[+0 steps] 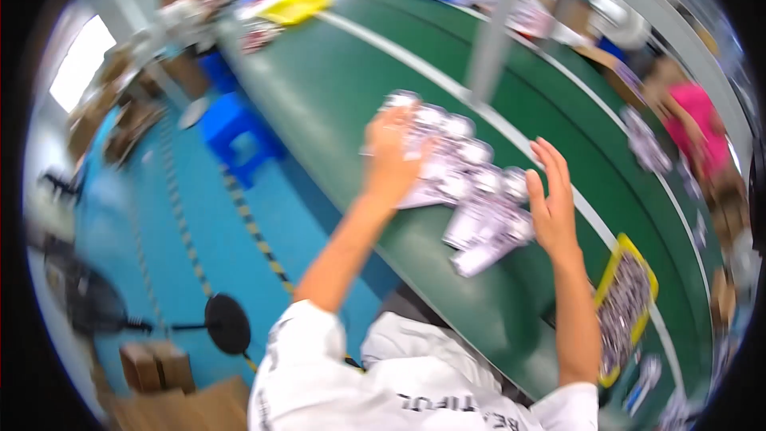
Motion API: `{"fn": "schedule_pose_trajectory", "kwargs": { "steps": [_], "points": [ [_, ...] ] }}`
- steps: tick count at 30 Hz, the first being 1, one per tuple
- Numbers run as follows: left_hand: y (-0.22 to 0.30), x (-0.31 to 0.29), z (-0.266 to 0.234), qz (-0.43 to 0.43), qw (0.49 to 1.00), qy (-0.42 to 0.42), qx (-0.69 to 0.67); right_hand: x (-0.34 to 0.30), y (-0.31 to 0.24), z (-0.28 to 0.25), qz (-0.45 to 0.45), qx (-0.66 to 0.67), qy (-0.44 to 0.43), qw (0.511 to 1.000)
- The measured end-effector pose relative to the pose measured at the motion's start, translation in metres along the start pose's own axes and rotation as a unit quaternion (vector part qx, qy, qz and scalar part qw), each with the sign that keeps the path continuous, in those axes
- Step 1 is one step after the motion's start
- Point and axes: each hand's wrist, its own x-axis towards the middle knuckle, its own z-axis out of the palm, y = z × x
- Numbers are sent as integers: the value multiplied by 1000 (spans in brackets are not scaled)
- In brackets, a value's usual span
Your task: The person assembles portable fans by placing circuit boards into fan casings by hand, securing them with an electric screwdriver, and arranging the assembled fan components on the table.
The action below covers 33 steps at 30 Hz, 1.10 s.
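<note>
A loose pile of small packs (471,168), pale with shiny rounded clear parts, lies on the green work surface in front of me. Motion blur hides what is inside them. My left hand (389,152) rests against the pile's left end, thumb apart from the fingers, which partly cover the packs there. Along the right end of the pile stands my right hand (554,206), fingers stretched upward and thumb apart, with nothing in it. A few packs (483,243) stick out toward me from the pile's near side.
A yellow tray (652,278) of small items sits right of my right forearm. Another yellow tray (295,8) lies at the far left of the green table (319,112). A grey post (496,32) rises beyond the pile. A blue stool (235,132) stands left; a person in pink (696,128) is at right.
</note>
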Motion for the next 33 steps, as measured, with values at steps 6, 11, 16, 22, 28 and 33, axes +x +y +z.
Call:
{"fn": "schedule_pose_trajectory", "kwargs": {
  "steps": [6,11,16,22,28,33],
  "points": [
    [90,-91,-40,-60,912,-364,-180,-174,-16,-104,304,209,156,916],
    [126,-105,17,112,920,-373,-41,-311,-59,-88,424,250,212,844],
    [110,-95,28,155,897,-413,-6,-331,-70,-106,452,227,235,830],
    [125,-106,64,272,870,-392,-120,-337,-14,-184,425,2,324,845],
    [147,-131,76,89,877,-437,-177,-311,64,-242,424,-172,205,865],
    [167,-122,86,147,881,-401,-203,-311,79,-272,385,-246,119,882]
  ]
}}
